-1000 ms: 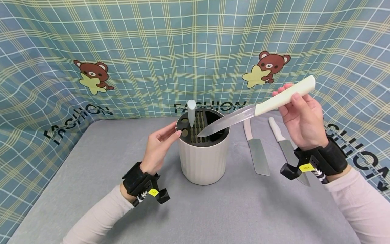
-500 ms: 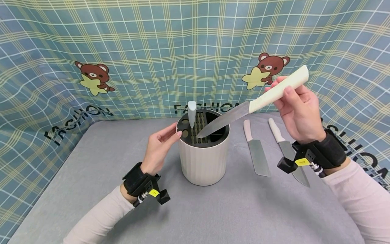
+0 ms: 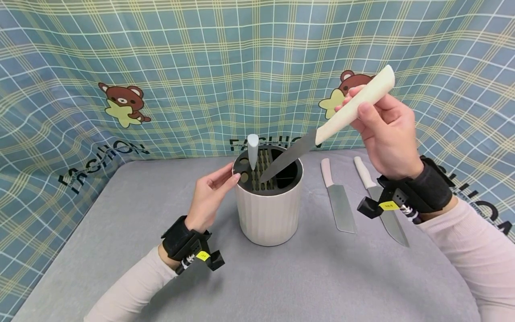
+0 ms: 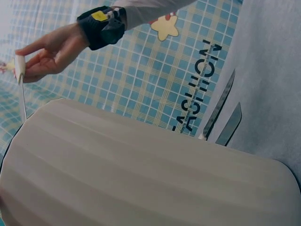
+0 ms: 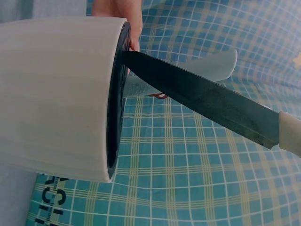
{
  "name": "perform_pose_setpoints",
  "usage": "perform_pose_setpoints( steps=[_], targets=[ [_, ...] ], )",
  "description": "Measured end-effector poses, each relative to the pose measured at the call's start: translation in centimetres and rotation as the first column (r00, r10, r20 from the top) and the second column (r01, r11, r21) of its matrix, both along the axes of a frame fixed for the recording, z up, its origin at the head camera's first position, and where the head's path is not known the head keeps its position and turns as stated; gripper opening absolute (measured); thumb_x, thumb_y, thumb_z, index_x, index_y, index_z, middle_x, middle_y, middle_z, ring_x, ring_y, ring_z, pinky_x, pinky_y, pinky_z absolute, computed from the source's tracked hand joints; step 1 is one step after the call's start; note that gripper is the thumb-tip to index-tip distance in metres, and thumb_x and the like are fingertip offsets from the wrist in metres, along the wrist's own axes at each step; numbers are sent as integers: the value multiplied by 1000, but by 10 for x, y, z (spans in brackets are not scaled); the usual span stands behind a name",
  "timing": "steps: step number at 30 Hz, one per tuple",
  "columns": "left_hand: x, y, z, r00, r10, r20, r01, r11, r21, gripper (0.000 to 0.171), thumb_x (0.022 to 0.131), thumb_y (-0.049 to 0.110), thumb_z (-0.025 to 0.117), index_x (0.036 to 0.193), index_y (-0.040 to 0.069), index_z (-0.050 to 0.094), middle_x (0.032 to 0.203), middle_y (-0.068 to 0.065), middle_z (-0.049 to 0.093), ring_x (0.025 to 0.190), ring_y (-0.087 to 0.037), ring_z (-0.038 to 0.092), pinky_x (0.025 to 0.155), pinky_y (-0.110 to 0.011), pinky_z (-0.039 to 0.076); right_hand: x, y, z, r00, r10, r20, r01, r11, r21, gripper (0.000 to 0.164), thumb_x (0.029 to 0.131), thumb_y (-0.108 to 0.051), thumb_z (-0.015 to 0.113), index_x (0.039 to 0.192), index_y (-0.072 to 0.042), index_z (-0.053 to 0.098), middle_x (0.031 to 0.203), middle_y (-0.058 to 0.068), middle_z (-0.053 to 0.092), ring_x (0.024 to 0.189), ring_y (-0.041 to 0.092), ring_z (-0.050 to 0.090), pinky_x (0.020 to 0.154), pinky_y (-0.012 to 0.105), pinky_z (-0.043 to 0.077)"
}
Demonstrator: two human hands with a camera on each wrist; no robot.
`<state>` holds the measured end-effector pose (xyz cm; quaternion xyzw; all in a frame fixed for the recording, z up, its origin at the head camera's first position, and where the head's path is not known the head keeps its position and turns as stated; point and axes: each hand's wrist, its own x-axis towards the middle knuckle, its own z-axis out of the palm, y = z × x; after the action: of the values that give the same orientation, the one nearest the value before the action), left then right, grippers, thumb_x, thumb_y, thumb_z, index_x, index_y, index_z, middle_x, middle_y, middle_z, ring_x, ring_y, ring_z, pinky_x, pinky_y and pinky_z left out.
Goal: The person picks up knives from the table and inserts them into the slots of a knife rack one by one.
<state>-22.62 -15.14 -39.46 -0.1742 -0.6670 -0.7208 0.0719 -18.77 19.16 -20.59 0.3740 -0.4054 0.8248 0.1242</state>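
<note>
My right hand (image 3: 388, 129) pinches the cream handle (image 3: 356, 105) of a kitchen knife between thumb and fingers. The knife's blade (image 3: 290, 155) slants down to the left, and its tip meets the slotted black top of a ribbed white knife holder (image 3: 268, 219). In the right wrist view the blade (image 5: 202, 96) reaches that top; whether the tip is inside a slot I cannot tell. My left hand (image 3: 210, 197) grips the holder's left rim, thumb at the front edge and fingers behind. A pale grey handle (image 3: 252, 150) stands up from the holder's top.
Right of the holder, a cleaver (image 3: 342, 208) with a pale pink handle lies on the grey tabletop (image 3: 257, 286). Beyond it lies a white-handled knife (image 3: 364, 172), partly under my right wrist's camera. A checked cloth (image 3: 193, 80) with printed bears hangs behind.
My right hand has moved left and up, tilting the knife steeper while its tip stays at the holder's top. The left hand keeps its place on the rim.
</note>
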Motion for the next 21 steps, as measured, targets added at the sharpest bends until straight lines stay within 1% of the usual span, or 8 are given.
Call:
perform_pose_setpoints(
  steps=[2, 7, 9, 10, 13, 16, 20, 21],
  targets=[
    [4, 2, 5, 1000, 7, 9, -7, 1000, -3, 55, 95, 15, 64, 145, 5, 44, 149, -14, 44, 136, -27, 44, 112, -38, 43, 1, -3, 3, 1000, -18, -6, 18, 1000, 25, 27, 91, 11, 59, 116, 21, 56, 104, 23, 64, 97, 31, 65, 94, 36, 57],
    [-17, -5, -23, 997, 18, -73, -21, 999, -29, 53, 94, 21, 66, 143, 14, 49, 146, -5, 49, 132, -19, 49, 106, -31, 49, 1, -11, 10, 999, -23, -36, 26, 998, 59, 27, 90, 12, 58, 115, 21, 56, 102, 25, 64, 95, 33, 65, 95, 40, 57],
    [4, 3, 4, 999, 42, -18, -43, 998, -49, 52, 95, 19, 65, 144, 12, 48, 146, -6, 49, 132, -19, 48, 108, -31, 47, 1, -13, 13, 999, -17, -40, 19, 998, 62, 26, 90, 13, 58, 115, 21, 56, 103, 25, 63, 95, 34, 65, 96, 42, 56],
    [8, 5, 9, 999, 34, -16, -35, 999, -30, 53, 94, 18, 66, 143, 11, 49, 146, -7, 48, 132, -19, 48, 108, -30, 47, 2, -14, 14, 999, -13, -39, 16, 998, 64, 26, 90, 13, 58, 115, 21, 56, 104, 25, 62, 95, 34, 66, 97, 43, 56],
    [4, 3, 5, 999, 50, 13, -50, 998, -42, 54, 94, 18, 66, 144, 11, 48, 147, -7, 47, 134, -20, 47, 109, -32, 46, 3, -17, 15, 999, -18, -32, 21, 996, 85, 26, 90, 13, 58, 114, 19, 58, 105, 23, 62, 95, 33, 67, 96, 41, 56],
    [8, 3, 8, 999, 5, -31, -5, 1000, -1, 55, 94, 17, 67, 143, 6, 47, 147, -12, 47, 134, -24, 46, 109, -34, 46, 5, -19, 17, 997, -63, -41, 68, 989, 133, 24, 90, 13, 58, 113, 17, 60, 103, 21, 64, 95, 30, 67, 95, 38, 57],
    [25, 9, 28, 1000, 20, -5, -20, 1000, -18, 53, 94, 18, 66, 143, 4, 48, 145, -14, 48, 134, -23, 47, 109, -32, 46, 7, -23, 19, 990, -126, -68, 137, 973, 187, 22, 91, 11, 58, 112, 15, 62, 99, 17, 66, 94, 26, 68, 92, 35, 58],
    [16, 6, 17, 1000, 29, -2, -29, 999, -27, 54, 94, 18, 66, 143, 6, 48, 146, -12, 48, 134, -22, 46, 109, -33, 46, 7, -24, 19, 989, -132, -72, 143, 971, 193, 22, 91, 11, 59, 112, 15, 62, 99, 16, 66, 93, 25, 68, 91, 35, 59]
  ],
)
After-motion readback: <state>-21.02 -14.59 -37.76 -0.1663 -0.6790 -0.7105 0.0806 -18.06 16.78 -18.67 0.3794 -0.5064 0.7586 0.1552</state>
